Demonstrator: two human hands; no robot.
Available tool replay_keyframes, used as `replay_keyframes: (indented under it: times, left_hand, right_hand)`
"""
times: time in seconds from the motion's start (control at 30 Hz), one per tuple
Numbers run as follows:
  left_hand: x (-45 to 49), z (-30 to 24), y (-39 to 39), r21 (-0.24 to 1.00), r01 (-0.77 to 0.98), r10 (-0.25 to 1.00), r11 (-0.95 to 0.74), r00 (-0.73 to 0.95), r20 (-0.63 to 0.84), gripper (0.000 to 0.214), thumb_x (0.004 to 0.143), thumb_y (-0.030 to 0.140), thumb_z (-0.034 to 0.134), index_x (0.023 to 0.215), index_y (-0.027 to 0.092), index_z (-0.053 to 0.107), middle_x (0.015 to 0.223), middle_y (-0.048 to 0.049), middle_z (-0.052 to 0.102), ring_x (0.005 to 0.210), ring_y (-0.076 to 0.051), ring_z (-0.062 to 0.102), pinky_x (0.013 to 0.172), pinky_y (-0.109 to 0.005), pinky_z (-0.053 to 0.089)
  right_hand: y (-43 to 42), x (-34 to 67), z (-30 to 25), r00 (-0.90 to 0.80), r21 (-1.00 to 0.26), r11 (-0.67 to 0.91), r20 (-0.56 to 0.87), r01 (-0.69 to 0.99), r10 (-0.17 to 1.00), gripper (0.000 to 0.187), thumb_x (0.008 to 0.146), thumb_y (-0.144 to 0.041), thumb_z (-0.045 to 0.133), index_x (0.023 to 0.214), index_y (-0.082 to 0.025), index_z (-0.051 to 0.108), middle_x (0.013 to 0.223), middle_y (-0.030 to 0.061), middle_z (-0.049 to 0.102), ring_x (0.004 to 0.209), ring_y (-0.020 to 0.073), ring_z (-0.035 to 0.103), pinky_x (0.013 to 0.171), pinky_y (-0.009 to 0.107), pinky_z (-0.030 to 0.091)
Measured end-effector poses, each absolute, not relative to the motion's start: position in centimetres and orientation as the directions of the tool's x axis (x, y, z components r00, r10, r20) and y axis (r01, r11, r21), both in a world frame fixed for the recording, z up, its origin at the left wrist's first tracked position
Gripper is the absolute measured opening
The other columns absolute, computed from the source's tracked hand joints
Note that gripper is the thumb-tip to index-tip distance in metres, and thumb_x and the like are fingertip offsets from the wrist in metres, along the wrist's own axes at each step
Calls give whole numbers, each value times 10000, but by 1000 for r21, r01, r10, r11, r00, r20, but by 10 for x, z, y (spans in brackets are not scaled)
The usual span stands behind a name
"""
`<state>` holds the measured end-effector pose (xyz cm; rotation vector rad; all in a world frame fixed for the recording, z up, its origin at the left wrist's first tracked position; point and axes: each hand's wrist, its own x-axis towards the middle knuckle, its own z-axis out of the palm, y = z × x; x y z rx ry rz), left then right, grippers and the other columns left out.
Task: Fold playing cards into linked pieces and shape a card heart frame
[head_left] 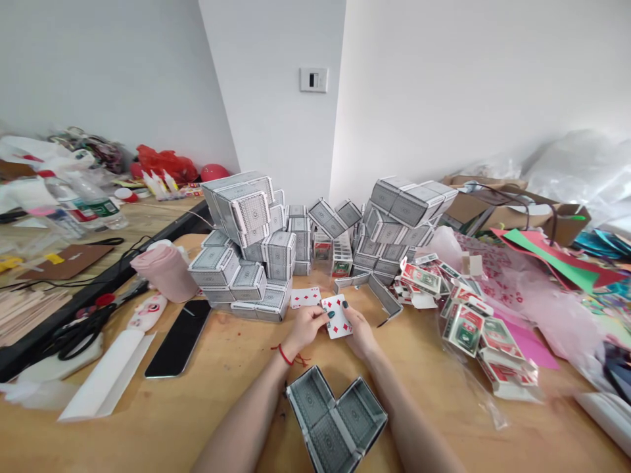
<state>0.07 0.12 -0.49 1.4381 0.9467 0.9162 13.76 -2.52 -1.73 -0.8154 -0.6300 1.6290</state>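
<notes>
Look here: left hand (306,327) and right hand (361,332) both pinch a playing card (337,318), red diamonds showing, beyond the heart-shaped box (326,439)! Another diamond card (305,297) lies farther beyond, slightly left. Right of the box, red-and-green packets (466,328); far left, a green-labelled bottle (102,205): their lettering's too small to read.

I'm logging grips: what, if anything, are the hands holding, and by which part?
A red-diamond playing card: the left hand pinches its left edge, the right hand its right edge. Whether more cards lie beneath is unclear.
</notes>
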Motion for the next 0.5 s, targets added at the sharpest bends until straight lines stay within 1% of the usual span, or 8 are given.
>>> replay_keyframes:
  times: [0.1, 0.23, 0.3, 0.4, 0.5]
  left_hand:
    - [0, -9, 2, 998, 53, 921, -27, 389, 4, 351, 663, 410, 596, 466, 146, 476, 462, 26, 462, 469, -99, 440, 482, -221, 342]
    - [0, -13, 3, 996, 77, 918, -41, 396, 7, 344, 679, 415, 583, 487, 140, 509, 475, 14, 494, 473, -105, 455, 488, -225, 351]
    - [1, -14, 3, 993, 100, 918, -64, 396, 19, 333, 687, 400, 573, 488, 141, 512, 475, 10, 503, 473, -107, 456, 485, -225, 345]
    - [2, -15, 3, 986, 140, 923, -86, 383, 26, 319, 699, 373, 545, 479, 150, 489, 468, 11, 500, 471, -111, 457, 481, -225, 336]
    - [3, -14, 2, 974, 190, 941, -124, 333, 55, 307, 705, 346, 517, 470, 158, 457, 463, 19, 470, 471, -108, 429, 478, -225, 308]
  right_hand:
    - [-24, 137, -21, -10, -872, -135, -148, -471, 989, 315, 691, -486, 610, 737, -174, 609, 634, 6, 635, 510, 138, 529, 508, 248, 408]
    - [-24, 138, -19, 75, -973, -47, -66, -228, 995, 393, 704, -556, 548, 632, -170, 554, 516, -22, 540, 431, 108, 420, 429, 226, 316]
    - [-24, 139, -18, 102, -995, 0, -10, -104, 995, 420, 721, -570, 513, 589, -172, 521, 499, -23, 504, 434, 106, 395, 426, 225, 290]
    - [-25, 141, -17, 127, -994, 88, 96, 65, 987, 431, 735, -571, 491, 552, -181, 484, 498, -27, 464, 464, 109, 382, 450, 226, 284]
    - [-24, 142, -19, 147, -972, 145, 173, 184, 974, 435, 744, -570, 474, 531, -192, 448, 483, -38, 417, 471, 107, 356, 458, 225, 270]
